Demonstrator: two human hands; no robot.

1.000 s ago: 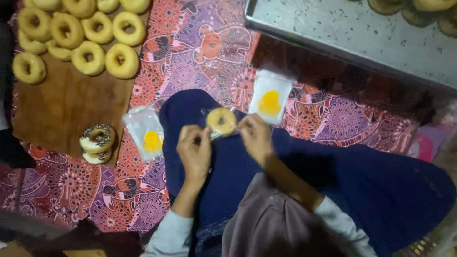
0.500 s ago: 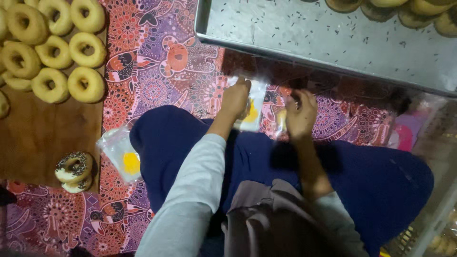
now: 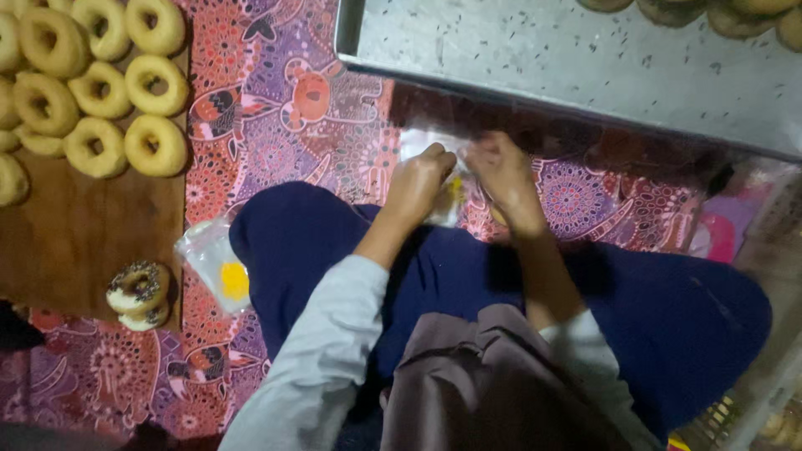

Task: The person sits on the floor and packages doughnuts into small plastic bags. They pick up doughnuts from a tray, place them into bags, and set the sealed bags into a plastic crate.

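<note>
The person sits with legs folded under a dark blue skirt [image 3: 468, 276]. Everything here is placed from that skirt.

Just past the far edge of the skirt, both hands meet over a small clear plastic bag [image 3: 434, 179] with a yellow patch on it. The left hand [image 3: 418, 184] is curled, and its fingers pinch the bag. The right hand [image 3: 505, 179] is curled too, with its fingertips on the top of the bag. Something pale and round peeks out under the right hand, but it is too hidden to tell what it is. The bag lies on the patterned red and purple cloth [image 3: 284, 108], touching the edge of the skirt.

At the left edge of the skirt lies another clear bag with a yellow spot [image 3: 219, 267]. A little further left, two sprinkled doughnuts [image 3: 138, 294] sit stacked on a brown wooden board [image 3: 75, 242].

Far to the upper left of the skirt, plain golden doughnuts [image 3: 100, 83] lie in rows on the same board.

Beyond the hands, well past the skirt, is a big grey metal tray [image 3: 568, 67]. More doughnuts [image 3: 710, 12] sit at its far edge.
</note>
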